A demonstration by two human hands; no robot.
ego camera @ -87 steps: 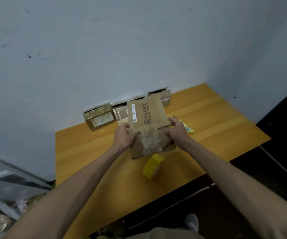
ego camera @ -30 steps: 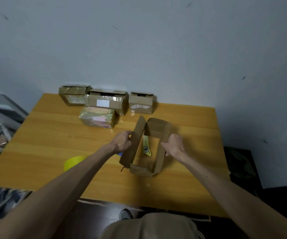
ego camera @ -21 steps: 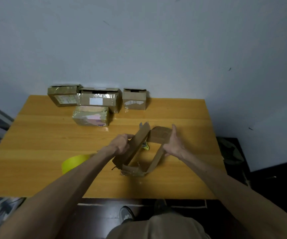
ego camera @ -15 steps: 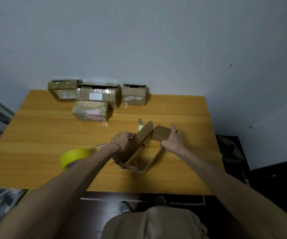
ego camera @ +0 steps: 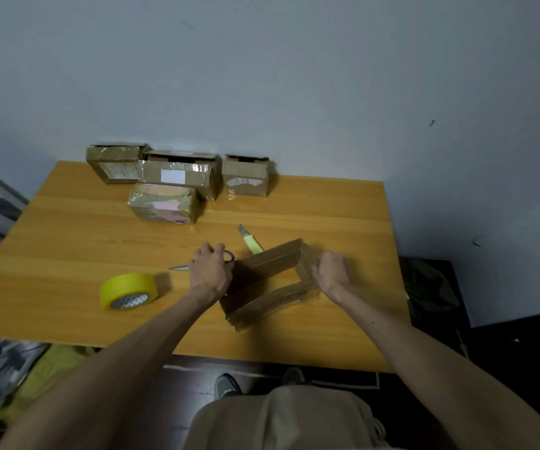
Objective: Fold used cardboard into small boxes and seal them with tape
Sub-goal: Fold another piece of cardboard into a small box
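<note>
A brown cardboard box shell (ego camera: 263, 300) lies opened into a slanted rectangle near the wooden table's (ego camera: 67, 254) front edge. My left hand (ego camera: 210, 271) grips its left corner, with the fingers curled over the far wall. My right hand (ego camera: 330, 271) is curled round its right end wall. A yellow tape roll (ego camera: 128, 290) lies on its side to the left of the shell. Behind my left hand lie scissors (ego camera: 179, 267), partly hidden by it. A yellow-green utility knife (ego camera: 251, 241) rests just behind the shell.
Several taped cardboard boxes (ego camera: 177, 177) stand along the wall at the back of the table. Clutter and bags (ego camera: 2, 362) lie on the floor at the left. A dark bag (ego camera: 431, 287) sits right of the table.
The flat cardboard was opened into a rectangular shell and turned flatter and slanted on the table. The view shifted, so the tape roll now shows at the left.
</note>
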